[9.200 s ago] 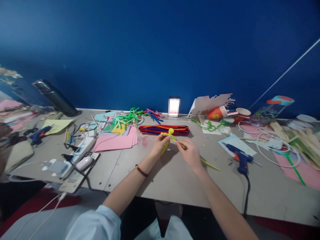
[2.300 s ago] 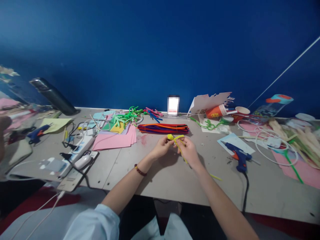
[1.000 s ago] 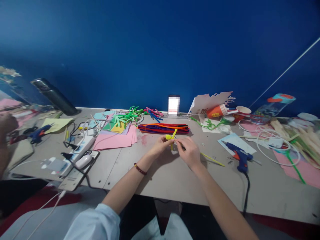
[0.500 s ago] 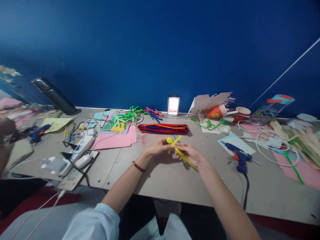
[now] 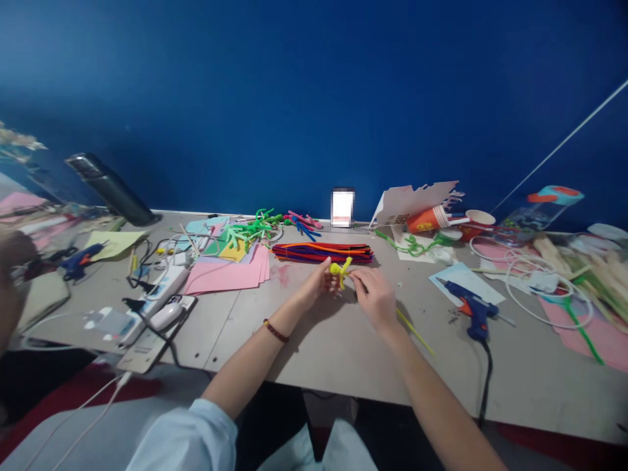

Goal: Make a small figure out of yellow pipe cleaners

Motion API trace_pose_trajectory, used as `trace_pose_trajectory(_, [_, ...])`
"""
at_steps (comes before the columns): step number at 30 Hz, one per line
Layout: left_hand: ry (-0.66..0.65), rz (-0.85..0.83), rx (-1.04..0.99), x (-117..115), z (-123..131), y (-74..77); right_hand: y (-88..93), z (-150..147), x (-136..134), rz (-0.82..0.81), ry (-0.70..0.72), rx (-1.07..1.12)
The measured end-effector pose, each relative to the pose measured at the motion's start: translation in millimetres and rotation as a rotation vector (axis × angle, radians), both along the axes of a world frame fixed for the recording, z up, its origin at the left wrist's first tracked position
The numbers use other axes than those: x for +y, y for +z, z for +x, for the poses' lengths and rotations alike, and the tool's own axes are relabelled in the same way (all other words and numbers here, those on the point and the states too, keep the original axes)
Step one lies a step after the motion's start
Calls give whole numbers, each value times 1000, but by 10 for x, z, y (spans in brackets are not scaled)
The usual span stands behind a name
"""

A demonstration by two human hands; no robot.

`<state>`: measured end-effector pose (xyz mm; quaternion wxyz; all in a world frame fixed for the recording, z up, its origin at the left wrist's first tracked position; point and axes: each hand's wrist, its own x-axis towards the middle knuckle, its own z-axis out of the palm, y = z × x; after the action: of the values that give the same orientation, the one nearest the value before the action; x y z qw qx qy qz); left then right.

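Note:
Above the middle of the table, my left hand (image 5: 318,286) is closed round a small yellow pipe cleaner piece (image 5: 339,268) with a bunched top and short ends sticking out. My right hand (image 5: 375,294) pinches it from the right, thumb and fingertips together. Something small and dark shows under the right fingers; its kind I cannot make out. A long yellow pipe cleaner length (image 5: 415,330) comes out behind the right hand and slants toward the table's front. Just beyond both hands lies a bundle of red, orange and purple pipe cleaners (image 5: 321,252).
Left are pink paper sheets (image 5: 228,276), green pipe cleaners (image 5: 255,227), a power strip (image 5: 154,301) and a dark bottle (image 5: 110,190). A phone (image 5: 342,208) stands against the wall. To the right lie a blue glue gun (image 5: 471,307) and paper cups (image 5: 426,219). Another person's hand (image 5: 14,268) shows at far left.
My right hand has turned over, and its fingers now pinch the yellow piece's right side. The long yellow strand has swung out toward the right front. My left hand keeps its hold.

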<state>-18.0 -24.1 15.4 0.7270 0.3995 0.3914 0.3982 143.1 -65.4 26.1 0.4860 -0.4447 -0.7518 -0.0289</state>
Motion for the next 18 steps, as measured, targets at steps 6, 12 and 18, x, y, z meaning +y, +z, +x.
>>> trace_pose_trajectory(6, [50, 8, 28, -34, -5, 32, 43, 3, -43, 207, -111, -169])
trace_pose_trajectory(12, [34, 227, 63, -147, -6, 105, 17, -44, -28, 102, -11, -224])
trace_pose_trajectory(18, [96, 298, 100, -177, 47, 116, -28, -20, -15, 3, -43, -175])
